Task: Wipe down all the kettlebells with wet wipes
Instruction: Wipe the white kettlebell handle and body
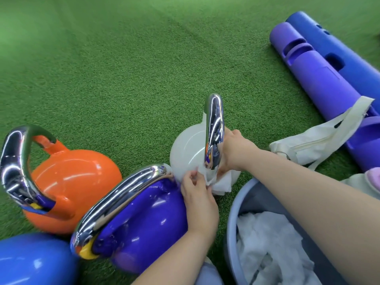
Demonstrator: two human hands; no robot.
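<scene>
So nearest, a blue kettlebell [30, 262] sits bottom left and a bucket [234, 223] of used wipes [267, 243] bottom right. Between them is the purple kettlebell [148, 227], with the orange one [82, 182] just left of it. Left hand [197, 200] pinches a wipe [218, 182] against the white kettlebell [189, 153]; right hand [234, 151] grips its chrome handle [213, 128]. Purple tubes [320, 79] and a cream bag [312, 145] lie far right on the turf [144, 68].
</scene>
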